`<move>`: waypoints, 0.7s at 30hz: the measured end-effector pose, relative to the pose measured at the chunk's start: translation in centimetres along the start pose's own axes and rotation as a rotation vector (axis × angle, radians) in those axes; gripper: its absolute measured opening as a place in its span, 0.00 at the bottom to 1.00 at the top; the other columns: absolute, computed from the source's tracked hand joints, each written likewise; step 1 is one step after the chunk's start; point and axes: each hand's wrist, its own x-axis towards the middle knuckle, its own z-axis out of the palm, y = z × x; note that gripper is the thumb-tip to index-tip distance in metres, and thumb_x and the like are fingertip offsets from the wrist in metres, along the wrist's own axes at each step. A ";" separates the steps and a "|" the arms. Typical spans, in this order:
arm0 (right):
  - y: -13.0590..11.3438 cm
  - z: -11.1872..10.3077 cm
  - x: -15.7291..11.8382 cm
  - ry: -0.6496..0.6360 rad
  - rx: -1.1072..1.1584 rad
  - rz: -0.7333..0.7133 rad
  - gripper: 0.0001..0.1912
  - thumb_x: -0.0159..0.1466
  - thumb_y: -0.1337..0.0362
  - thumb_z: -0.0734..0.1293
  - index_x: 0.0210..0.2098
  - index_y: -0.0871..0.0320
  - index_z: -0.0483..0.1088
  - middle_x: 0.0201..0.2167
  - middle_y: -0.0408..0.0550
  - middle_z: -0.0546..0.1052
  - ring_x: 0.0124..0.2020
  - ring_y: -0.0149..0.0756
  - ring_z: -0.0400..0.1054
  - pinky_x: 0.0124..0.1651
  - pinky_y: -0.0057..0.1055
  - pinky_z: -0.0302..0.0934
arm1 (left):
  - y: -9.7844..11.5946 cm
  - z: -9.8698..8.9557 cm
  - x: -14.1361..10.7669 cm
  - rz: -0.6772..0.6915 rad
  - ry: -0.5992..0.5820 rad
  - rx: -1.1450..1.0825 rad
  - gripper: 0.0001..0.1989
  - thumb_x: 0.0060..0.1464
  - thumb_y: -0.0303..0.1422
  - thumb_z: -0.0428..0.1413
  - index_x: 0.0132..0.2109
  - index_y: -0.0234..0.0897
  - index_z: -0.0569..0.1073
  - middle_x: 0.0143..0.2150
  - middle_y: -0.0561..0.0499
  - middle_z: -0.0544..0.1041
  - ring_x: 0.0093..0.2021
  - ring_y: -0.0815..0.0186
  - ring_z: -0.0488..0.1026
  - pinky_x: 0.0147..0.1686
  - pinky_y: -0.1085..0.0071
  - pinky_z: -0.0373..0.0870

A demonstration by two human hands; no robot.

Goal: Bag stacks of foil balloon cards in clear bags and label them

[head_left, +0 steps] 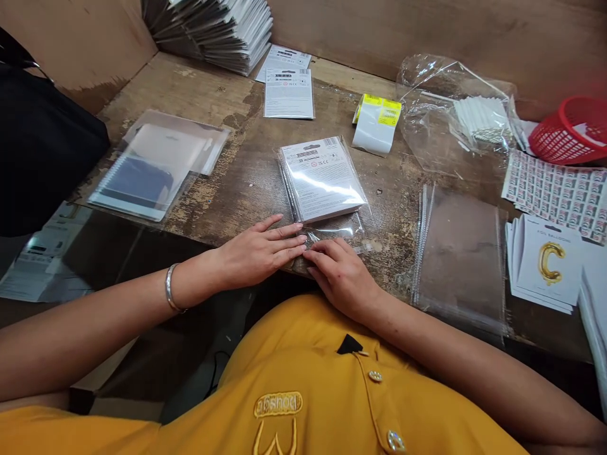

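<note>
the left hand point(251, 256) lay with its fingers point(283, 232) straight and slightly spread, their tips at the loose end of a clear bag point(348, 224). the right hand point(346, 275) had its fingers bent at that end; whether they pinched the film could not be told. inside the bag, a card stack point(322, 177) sat on the desk point(246, 189) just beyond the fingertips. farther beyond them stood a label roll point(378, 126). clear sleeves point(462, 253) lay right of the fingers, with foil balloon cards point(545, 268) farther right.
</note>
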 end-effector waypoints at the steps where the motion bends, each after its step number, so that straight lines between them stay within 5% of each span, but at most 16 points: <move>1: 0.0 -0.1 0.0 -0.023 -0.012 -0.009 0.10 0.67 0.70 0.60 0.39 0.60 0.73 0.40 0.55 0.75 0.40 0.42 0.64 0.45 0.40 0.64 | 0.0 0.0 0.0 -0.003 -0.003 -0.004 0.18 0.60 0.24 0.51 0.57 0.35 0.70 0.59 0.47 0.73 0.64 0.59 0.64 0.67 0.54 0.49; 5: -0.2 -0.9 0.1 -0.083 -0.039 -0.052 0.12 0.68 0.70 0.59 0.30 0.58 0.71 0.32 0.52 0.74 0.35 0.40 0.62 0.41 0.38 0.63 | -0.1 0.0 0.1 -0.001 0.010 -0.005 0.17 0.60 0.24 0.51 0.55 0.36 0.71 0.58 0.47 0.73 0.64 0.59 0.64 0.67 0.54 0.49; 10: 0.3 -1.1 1.2 -0.039 -0.049 0.004 0.05 0.65 0.69 0.63 0.37 0.59 0.72 0.38 0.54 0.74 0.39 0.43 0.63 0.44 0.40 0.62 | -0.1 0.0 0.1 0.008 0.032 0.016 0.17 0.60 0.24 0.52 0.56 0.36 0.71 0.57 0.47 0.74 0.62 0.59 0.66 0.66 0.54 0.52; 17: 1.2 0.5 1.2 -0.067 0.020 0.017 0.08 0.66 0.69 0.61 0.30 0.58 0.68 0.33 0.52 0.72 0.37 0.41 0.62 0.42 0.38 0.61 | 0.0 0.0 0.2 0.001 0.035 -0.004 0.15 0.61 0.26 0.51 0.53 0.37 0.72 0.56 0.48 0.75 0.62 0.60 0.66 0.66 0.55 0.51; 21: 0.4 0.3 1.7 -0.071 0.183 0.071 0.05 0.63 0.71 0.61 0.31 0.57 0.65 0.32 0.49 0.70 0.37 0.40 0.62 0.40 0.36 0.61 | 0.3 -0.3 1.4 -0.070 0.094 0.019 0.12 0.61 0.31 0.51 0.49 0.36 0.74 0.47 0.48 0.80 0.54 0.61 0.73 0.61 0.60 0.59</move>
